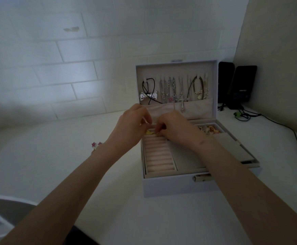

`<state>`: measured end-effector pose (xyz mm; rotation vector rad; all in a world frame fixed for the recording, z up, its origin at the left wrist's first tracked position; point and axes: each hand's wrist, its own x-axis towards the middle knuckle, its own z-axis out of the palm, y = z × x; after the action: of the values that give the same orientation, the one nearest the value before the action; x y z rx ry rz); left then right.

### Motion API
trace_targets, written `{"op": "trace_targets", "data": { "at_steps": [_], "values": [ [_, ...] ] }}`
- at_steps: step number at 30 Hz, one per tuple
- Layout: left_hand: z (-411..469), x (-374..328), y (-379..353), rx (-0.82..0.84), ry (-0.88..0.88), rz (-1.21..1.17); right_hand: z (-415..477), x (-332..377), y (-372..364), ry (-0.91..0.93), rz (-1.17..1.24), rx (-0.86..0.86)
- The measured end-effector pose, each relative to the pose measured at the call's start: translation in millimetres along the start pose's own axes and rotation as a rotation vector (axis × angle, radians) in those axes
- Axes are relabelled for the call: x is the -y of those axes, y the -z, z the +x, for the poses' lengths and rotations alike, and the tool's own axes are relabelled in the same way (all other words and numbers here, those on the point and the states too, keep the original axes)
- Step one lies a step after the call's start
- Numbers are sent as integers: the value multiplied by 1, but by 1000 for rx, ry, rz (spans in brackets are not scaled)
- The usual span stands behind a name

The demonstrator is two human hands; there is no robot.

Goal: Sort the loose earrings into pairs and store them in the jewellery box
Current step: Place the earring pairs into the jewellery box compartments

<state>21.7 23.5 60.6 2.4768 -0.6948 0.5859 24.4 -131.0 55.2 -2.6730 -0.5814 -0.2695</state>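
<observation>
The step in hand looks like seating a yellow pair at the far end of the ring rolls [159, 156], left of centre in the frame, inside the open jewellery box [170, 188]. To do it well, the post should go straight down into the slit between two rolls, right beside its partner, so the two read as one pair. The push should be light so the soft rolls do not spread and let the first one loose. The right hand [176, 128] has a narrow grip, its fingertips pinching a small yellow piece [156, 133] just above the rolls. The left hand [131, 124] hovers close, fingers curled over the same spot; whether its grip holds anything I cannot tell. Just beneath it lies a yellow star earring [148, 132], pale and tiny, at the top of the rolls. A pair of pink star earrings [96, 145] waits on the white counter [55, 165], left of the box and partly behind the left wrist. More mixed pieces [211, 129] sit in the box's far right compartment, and necklaces [174, 89] hang in the lid [179, 69].
</observation>
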Motion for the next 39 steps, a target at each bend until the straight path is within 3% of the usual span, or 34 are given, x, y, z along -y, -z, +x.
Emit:
{"op": "trace_targets", "data": {
  "at_steps": [5, 12, 21, 28, 30, 32, 36, 39],
  "values": [
    [-2, -3, -2, -16, -37, 43, -1, 0, -3, 33, -18, -9],
    [-5, 1, -12, -20, -62, 201, -5, -7, 12, -87, 275, -290],
    [-4, 5, -19, -54, -193, 390, -6, -5, 10, -76, 332, -281],
    [-6, 2, -18, 42, -224, 414, -7, -5, 10, -73, 324, -267],
    [-7, 4, -17, 14, -271, 434, -7, -5, 11, -72, 325, -262],
    [-12, 8, -11, -116, -294, 381, -8, -4, 11, -67, 330, -257],
    [-22, 43, 22, -383, 83, 121, -8, -2, 12, -73, 351, -250],
    [-26, 99, 37, -140, 399, 209, -8, -1, 11, -72, 347, -239]
  ]
}}
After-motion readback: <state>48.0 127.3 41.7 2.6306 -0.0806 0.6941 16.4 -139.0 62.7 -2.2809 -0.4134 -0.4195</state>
